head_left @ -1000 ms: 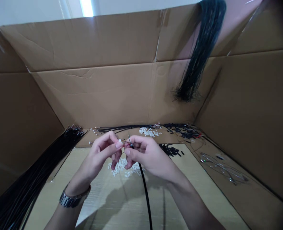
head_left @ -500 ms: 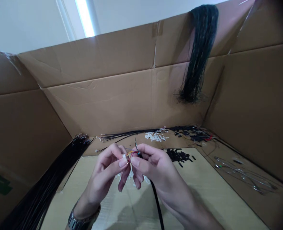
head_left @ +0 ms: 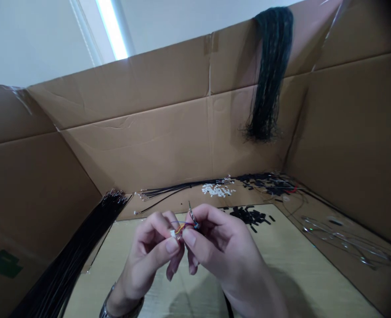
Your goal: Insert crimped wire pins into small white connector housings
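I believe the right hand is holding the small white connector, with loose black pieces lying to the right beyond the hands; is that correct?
Not quite: the head view shows the left hand, not the right hand, holding the small white connector. The loose black pieces lie as you say.

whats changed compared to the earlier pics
The view tilted up: the left hand and right hand sit lower in it, white pieces below them are now hidden, and less of the black cable shows. Nothing was let go: left still pinches the white connector, right the cable near the coloured wires.
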The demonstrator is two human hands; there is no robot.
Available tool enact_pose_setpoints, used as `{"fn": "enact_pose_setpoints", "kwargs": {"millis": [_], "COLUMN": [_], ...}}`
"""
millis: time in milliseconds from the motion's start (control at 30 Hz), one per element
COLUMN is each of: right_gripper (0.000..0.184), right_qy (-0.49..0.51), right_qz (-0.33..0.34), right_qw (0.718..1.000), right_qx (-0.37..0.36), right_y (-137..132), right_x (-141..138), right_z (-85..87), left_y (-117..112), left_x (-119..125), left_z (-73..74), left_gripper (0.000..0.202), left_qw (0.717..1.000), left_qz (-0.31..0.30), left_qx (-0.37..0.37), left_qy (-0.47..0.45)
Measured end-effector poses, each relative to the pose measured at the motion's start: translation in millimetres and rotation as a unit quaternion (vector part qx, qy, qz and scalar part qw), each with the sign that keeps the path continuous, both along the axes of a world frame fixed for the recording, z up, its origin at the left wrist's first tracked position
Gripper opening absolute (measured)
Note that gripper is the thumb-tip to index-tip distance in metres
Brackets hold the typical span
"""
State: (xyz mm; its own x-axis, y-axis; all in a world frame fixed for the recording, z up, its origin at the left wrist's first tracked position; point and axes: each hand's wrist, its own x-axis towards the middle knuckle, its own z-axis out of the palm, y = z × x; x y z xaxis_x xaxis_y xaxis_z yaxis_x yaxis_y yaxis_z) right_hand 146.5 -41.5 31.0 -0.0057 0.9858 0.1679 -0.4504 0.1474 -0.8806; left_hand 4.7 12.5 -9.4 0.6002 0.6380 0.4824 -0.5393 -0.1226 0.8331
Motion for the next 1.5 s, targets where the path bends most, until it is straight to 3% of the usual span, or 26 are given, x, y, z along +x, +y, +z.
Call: {"fn": "enact_pose_setpoints", "kwargs": {"millis": [133, 233, 333, 533, 733, 833, 967, 1133, 1233, 1267, 1300, 1400, 1467, 1500], "right_gripper": [0.017, 0.018, 0.017, 0.013, 0.010, 0.009, 0.008, 0.013, 0.020, 0.021, 0.021, 0.019, 0.016, 0.014], "right_qy": [-0.009, 0.006, -0.019, -0.103, -0.215, -0.248, -0.232, -0.097, -0.041, -0.033, -0.029, -0.047, -0.082, -0.104], "right_qz": [0.045, 0.062, 0.012, -0.017, -0.129, -0.138, -0.065, 0.077, 0.125, 0.135, 0.140, 0.124, 0.105, 0.100], "right_qw": [0.999, 0.998, 1.000, 0.995, 0.966, 0.956, 0.970, 0.991, 0.990, 0.989, 0.989, 0.991, 0.991, 0.989], "right_qx": [-0.002, 0.005, 0.006, 0.007, 0.059, 0.077, 0.043, 0.050, 0.057, 0.050, 0.036, -0.001, 0.005, 0.014], "right_y": [3, 6, 8, 7, 8, 11, 15, 19, 22, 22, 23, 22, 21, 21], "right_x": [2, 3, 3, 5, 5, 6, 10, 16, 17, 18, 18, 20, 21, 22], "right_z": [-5.1, -10.4, -11.0, -6.8, -11.0, -14.5, -17.6, -21.4, -23.7, -24.2, -24.4, -24.1, -23.4, -23.1], "left_y": [2, 2, 0, -2, -2, -4, -8, 0, 7, 8, 9, 9, 8, 8], "left_x": [-9, -11, -10, -12, -12, -12, -16, -17, -14, -13, -12, -11, -11, -10], "left_z": [5.4, 10.4, 14.1, 18.7, 22.1, 23.9, 26.2, 25.3, 21.5, 20.3, 19.4, 19.4, 21.7, 23.2], "left_gripper": [0.007, 0.015, 0.019, 0.014, 0.017, 0.022, 0.021, 0.027, 0.014, 0.004, 0.012, 0.036, 0.035, 0.034], "left_qw": [0.986, 0.936, 0.896, 0.927, 0.906, 0.905, 0.921, 0.946, 0.943, 0.932, 0.913, 0.816, 0.770, 0.761], "left_qz": [0.119, 0.241, 0.285, 0.238, 0.260, 0.267, 0.258, 0.220, 0.225, 0.254, 0.291, 0.373, 0.384, 0.388], "left_qx": [0.094, 0.237, 0.317, 0.238, 0.273, 0.255, 0.204, 0.119, 0.131, 0.167, 0.223, 0.419, 0.485, 0.490], "left_qy": [0.061, 0.102, 0.122, 0.166, 0.194, 0.209, 0.208, 0.208, 0.208, 0.196, 0.177, 0.143, 0.159, 0.171]}}
